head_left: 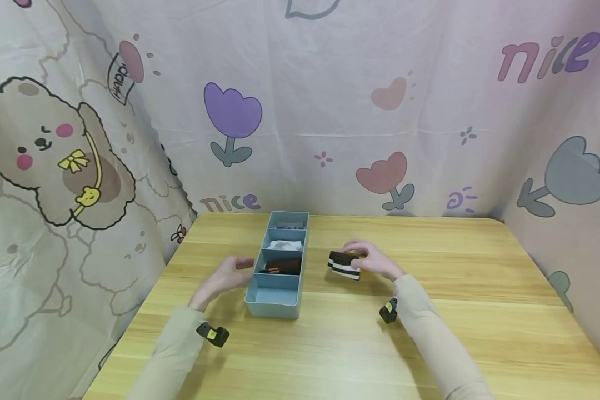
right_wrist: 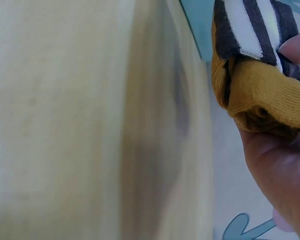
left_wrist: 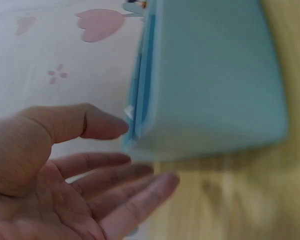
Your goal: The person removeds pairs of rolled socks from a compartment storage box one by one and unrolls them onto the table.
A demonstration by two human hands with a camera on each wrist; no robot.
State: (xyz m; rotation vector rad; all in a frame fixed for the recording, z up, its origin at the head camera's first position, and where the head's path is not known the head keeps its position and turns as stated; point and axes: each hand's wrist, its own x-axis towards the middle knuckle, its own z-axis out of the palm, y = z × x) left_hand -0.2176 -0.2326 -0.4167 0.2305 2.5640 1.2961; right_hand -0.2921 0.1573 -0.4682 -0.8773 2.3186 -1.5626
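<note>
My right hand [head_left: 373, 260] grips a rolled bundle of socks [head_left: 341, 269] just right of the box, above the table. In the right wrist view the socks [right_wrist: 270, 92] show ribbed mustard knit with black and white stripes, and a thumb presses on the striped part. A long light-blue box [head_left: 275, 310] with several compartments stands left of centre. Beside its left wall is my left hand [head_left: 227, 276], fingers loosely extended and holding nothing. In the left wrist view the thumb lies close to the box's rim [left_wrist: 145, 122]; whether it touches cannot be told.
From back to front, the box holds a grey folded item [head_left: 290, 225], a white cloth item [head_left: 285, 245] and a dark brown bundle [head_left: 289, 266] with orange bits. The nearest compartment shows its bare floor. Patterned curtains [head_left: 300, 139] hang behind the wooden table [head_left: 460, 266].
</note>
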